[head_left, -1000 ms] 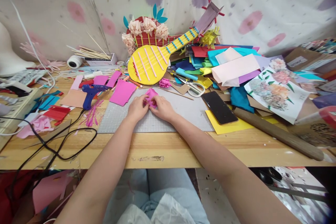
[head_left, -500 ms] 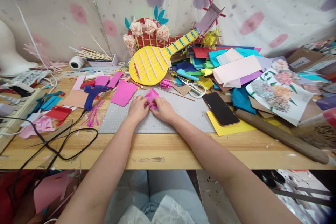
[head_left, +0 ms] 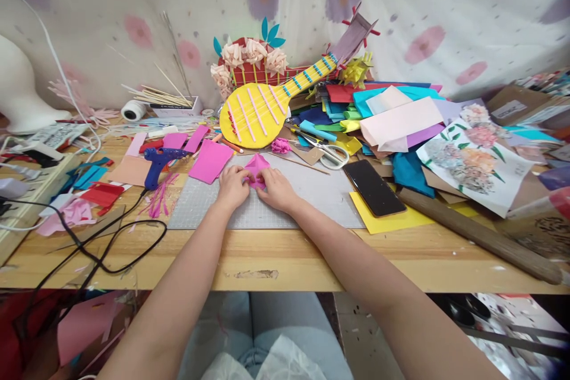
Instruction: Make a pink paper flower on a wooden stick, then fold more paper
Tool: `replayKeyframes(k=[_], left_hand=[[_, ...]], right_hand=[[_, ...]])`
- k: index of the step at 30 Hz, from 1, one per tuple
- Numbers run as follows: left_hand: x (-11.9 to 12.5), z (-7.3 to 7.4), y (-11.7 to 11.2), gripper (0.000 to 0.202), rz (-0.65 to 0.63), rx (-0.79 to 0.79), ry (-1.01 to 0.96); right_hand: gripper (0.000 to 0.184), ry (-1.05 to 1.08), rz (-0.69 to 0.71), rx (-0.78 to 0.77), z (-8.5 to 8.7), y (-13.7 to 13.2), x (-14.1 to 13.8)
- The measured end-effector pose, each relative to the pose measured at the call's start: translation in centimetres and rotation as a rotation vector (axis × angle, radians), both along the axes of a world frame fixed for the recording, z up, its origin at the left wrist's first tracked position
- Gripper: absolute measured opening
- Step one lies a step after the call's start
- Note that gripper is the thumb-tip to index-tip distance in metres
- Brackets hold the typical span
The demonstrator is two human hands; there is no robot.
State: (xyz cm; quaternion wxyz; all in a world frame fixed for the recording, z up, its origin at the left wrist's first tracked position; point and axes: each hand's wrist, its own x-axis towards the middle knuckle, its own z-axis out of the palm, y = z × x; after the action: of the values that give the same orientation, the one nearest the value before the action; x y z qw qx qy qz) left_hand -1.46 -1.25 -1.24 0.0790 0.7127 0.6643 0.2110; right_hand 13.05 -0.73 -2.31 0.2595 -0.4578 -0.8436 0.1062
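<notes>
Between left hand [head_left: 234, 187] and right hand [head_left: 276, 188], pink paper [head_left: 257, 164] is pinched by both, over the mat [head_left: 323, 199] on the worktop [head_left: 262, 255]. It is judged light, soft and easily creased; hold is best taken gently at its edges.

Bright magenta folded paper piece [head_left: 257, 163]: creased, pointed end directed away from the person. Position: over the grey gridded rectangular cutting mat [head_left: 320, 196], near its far edge; lower portion partly hidden.
</notes>
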Motion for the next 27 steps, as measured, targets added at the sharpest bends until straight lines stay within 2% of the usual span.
replayKeyframes(k=[6, 12, 16, 27], left_hand=[[-0.1, 0.0, 0.2, 0.031, 0.028, -0.023, -0.023], [0.1, 0.2, -0.2, 0.013, 0.016, -0.013, -0.013], [0.0, 0.5, -0.6, 0.023, -0.024, -0.005, 0.01], [-0.1, 0.6, -0.9, 0.025, -0.046, -0.03, 0.027]], right_hand=[[0.02, 0.051, 0.007, -0.074, 0.2, 0.1, 0.1], [0.021, 0.13, 0.005, -0.159, 0.1, 0.6, 0.2], [0.025, 0.159, -0.031, -0.211, 0.1, 0.7, 0.4], [0.027, 0.179, -0.023, -0.178, -0.2, 0.8, 0.4]])
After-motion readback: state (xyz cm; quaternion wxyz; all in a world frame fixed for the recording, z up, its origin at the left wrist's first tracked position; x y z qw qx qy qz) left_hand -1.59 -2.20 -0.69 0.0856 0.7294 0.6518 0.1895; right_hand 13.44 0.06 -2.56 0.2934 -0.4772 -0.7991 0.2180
